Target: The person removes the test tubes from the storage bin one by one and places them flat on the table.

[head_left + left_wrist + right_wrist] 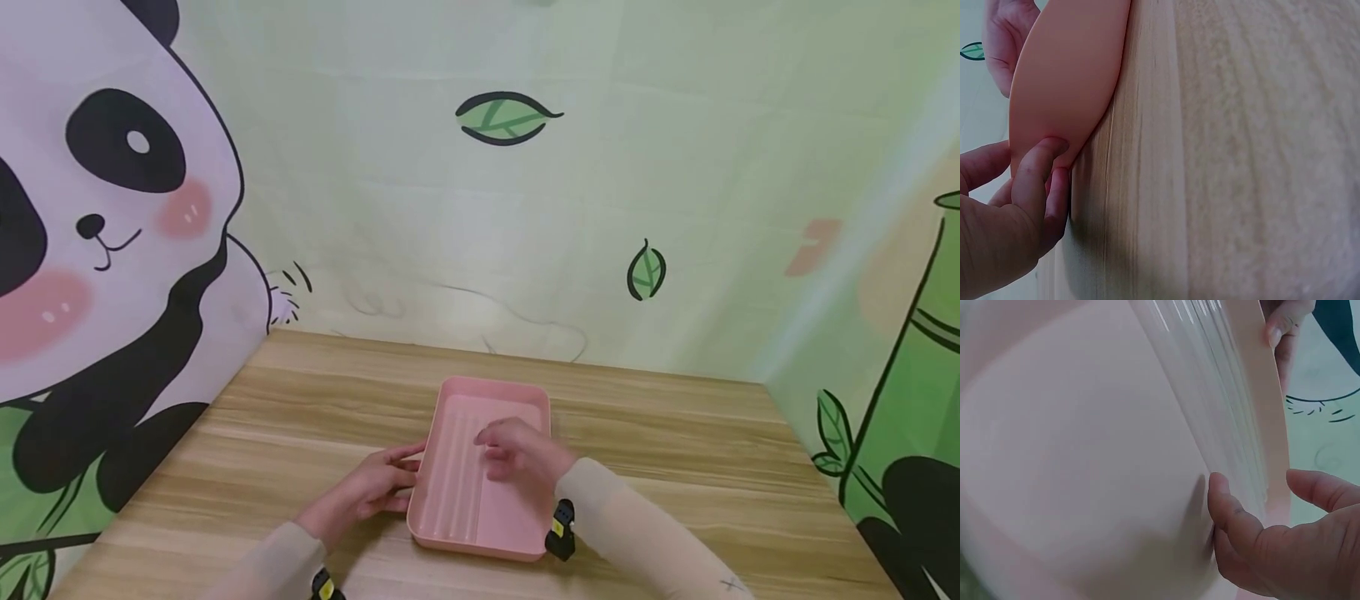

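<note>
A shallow pink tray (513, 508) lies on the wooden table, long raised ridges (452, 475) running down its left half and a smooth floor on the right. My left hand (378, 483) is at the tray's left side. In the left wrist view, fingertips (1057, 145) of that hand touch the outer wall. My right hand (517, 450) is over the inside of the tray with bent fingers and nothing visible in them. In the right wrist view, the right hand (1285, 544) is close to the ridges; whether its fingertips touch the floor I cannot tell.
The wooden table (675, 458) extends around the tray. Behind it hangs a pale green backdrop (360, 183) with printed leaves. A printed panda (172, 275) fills the left side, and printed bamboo (915, 400) the right.
</note>
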Tool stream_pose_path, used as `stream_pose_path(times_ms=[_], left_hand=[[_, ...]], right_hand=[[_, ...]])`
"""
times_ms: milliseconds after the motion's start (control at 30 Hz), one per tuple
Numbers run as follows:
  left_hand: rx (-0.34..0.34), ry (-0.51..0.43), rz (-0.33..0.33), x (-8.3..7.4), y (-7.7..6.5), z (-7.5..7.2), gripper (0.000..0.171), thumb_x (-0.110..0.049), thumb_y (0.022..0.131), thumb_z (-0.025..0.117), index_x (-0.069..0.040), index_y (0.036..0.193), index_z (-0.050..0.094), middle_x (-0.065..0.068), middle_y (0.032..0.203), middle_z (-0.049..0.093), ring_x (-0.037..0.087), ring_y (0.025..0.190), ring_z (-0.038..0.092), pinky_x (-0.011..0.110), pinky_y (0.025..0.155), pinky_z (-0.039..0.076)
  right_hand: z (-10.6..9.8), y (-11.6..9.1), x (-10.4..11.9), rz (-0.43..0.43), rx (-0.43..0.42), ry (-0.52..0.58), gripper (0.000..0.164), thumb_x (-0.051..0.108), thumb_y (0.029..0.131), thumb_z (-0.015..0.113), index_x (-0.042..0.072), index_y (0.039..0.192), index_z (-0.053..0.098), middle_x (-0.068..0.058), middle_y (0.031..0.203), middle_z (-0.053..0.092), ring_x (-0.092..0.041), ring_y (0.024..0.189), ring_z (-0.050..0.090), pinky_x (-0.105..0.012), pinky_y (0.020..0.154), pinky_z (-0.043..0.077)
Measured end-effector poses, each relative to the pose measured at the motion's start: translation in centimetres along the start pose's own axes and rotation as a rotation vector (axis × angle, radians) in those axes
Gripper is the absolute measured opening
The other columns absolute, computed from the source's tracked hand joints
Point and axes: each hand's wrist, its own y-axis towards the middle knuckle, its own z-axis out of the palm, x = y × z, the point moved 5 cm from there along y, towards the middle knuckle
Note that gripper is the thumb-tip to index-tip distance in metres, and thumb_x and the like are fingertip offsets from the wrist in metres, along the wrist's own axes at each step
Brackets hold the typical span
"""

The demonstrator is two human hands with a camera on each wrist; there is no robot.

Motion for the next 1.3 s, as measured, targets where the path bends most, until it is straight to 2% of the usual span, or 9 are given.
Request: stream_pose_path(times_ms=[233,500,633,733,833,967,1133,1200,1300], left_hand=[[-0.018,0.01,-0.005,-0.2,0.0,-0.2,0.065,0.005,0.096,0.055,0.001,0.157,0.033,0.033,0.151,0.046,0.014,0.1,0.066,0.033,0.075,0.063],[-0.028,0.026,-0.006,-0.2,0.1,-0.3,0.065,0.006,0.096,0.055,0.0,0.157,0.034,0.034,0.151,0.046,0.015,0.1,0.067,0.031,0.072,0.062],[-0.017,0.025,0.002,-0.2,0.0,-0.2,0.066,0.006,0.096,0.055,0.001,0.157,0.032,0.034,0.151,0.045,0.016,0.103,0.066,0.033,0.074,0.063],[-0.019,0.028,0.004,-0.3,0.0,-0.3,0.066,0.005,0.095,0.056,0.0,0.157,0.033,0.035,0.151,0.045,0.016,0.103,0.066,0.033,0.075,0.063],[-0.033,0.035,0.001,-0.5,0.0,-0.3,0.065,0.006,0.095,0.056,0.0,0.157,0.034,0.034,0.15,0.047,0.016,0.101,0.066,0.033,0.073,0.062],[-0.058,0.046,-0.006,-0.9,0.1,-0.5,0.064,0.007,0.095,0.055,-0.001,0.156,0.037,0.034,0.15,0.048,0.016,0.099,0.066,0.032,0.071,0.062],[-0.05,0.044,0.008,-1.3,0.3,-0.4,0.064,0.006,0.096,0.055,-0.001,0.157,0.036,0.034,0.151,0.045,0.017,0.102,0.066,0.033,0.073,0.062],[-0.032,0.042,0.011,-1.1,0.2,-0.2,0.065,0.005,0.096,0.056,0.0,0.157,0.034,0.035,0.152,0.044,0.016,0.103,0.066,0.033,0.075,0.062],[-0.011,0.044,0.007,-0.5,0.1,0.0,0.066,0.005,0.096,0.056,0.0,0.157,0.033,0.035,0.151,0.045,0.015,0.102,0.066,0.034,0.075,0.063]], right_hand=[[0.6,0.2,-0.1,-0.029,0.012,-0.071,0.07,0.003,0.093,0.066,-0.012,0.153,0.032,-0.027,0.139,0.056,-0.029,0.113,0.061,-0.044,0.083,0.065],[1.3,0.4,-0.4,-0.079,-0.005,-0.119,0.077,-0.005,0.087,0.067,-0.014,0.153,0.028,-0.018,0.124,0.05,-0.017,0.076,0.052,-0.037,0.073,0.065],[1.6,0.3,-0.6,-0.082,-0.05,-0.108,0.075,-0.006,0.086,0.068,-0.014,0.151,0.031,-0.02,0.128,0.049,-0.019,0.078,0.054,-0.037,0.072,0.065],[1.9,0.2,-0.6,-0.093,-0.084,-0.091,0.073,-0.008,0.084,0.068,-0.014,0.149,0.034,-0.024,0.133,0.048,-0.02,0.078,0.054,-0.034,0.066,0.064],[2.0,0.0,-0.4,-0.12,-0.103,-0.081,0.072,-0.011,0.081,0.066,-0.015,0.147,0.037,-0.025,0.137,0.047,-0.019,0.069,0.053,-0.028,0.057,0.058],[2.1,-0.1,0.3,-0.16,-0.105,-0.071,0.068,-0.015,0.077,0.062,-0.018,0.141,0.04,-0.026,0.13,0.048,-0.017,0.061,0.05,-0.023,0.049,0.051],[1.9,0.0,0.6,-0.154,-0.124,-0.077,0.071,-0.015,0.079,0.06,-0.015,0.146,0.038,-0.029,0.138,0.047,-0.017,0.059,0.048,-0.021,0.047,0.049],[1.7,-0.1,0.4,-0.138,-0.119,-0.082,0.073,-0.014,0.08,0.06,-0.013,0.149,0.036,-0.028,0.142,0.045,-0.017,0.063,0.048,-0.021,0.049,0.051],[1.5,-0.3,-0.2,-0.126,-0.08,-0.096,0.075,-0.011,0.082,0.061,-0.012,0.152,0.032,-0.024,0.117,0.053,-0.016,0.064,0.047,-0.022,0.051,0.053]])
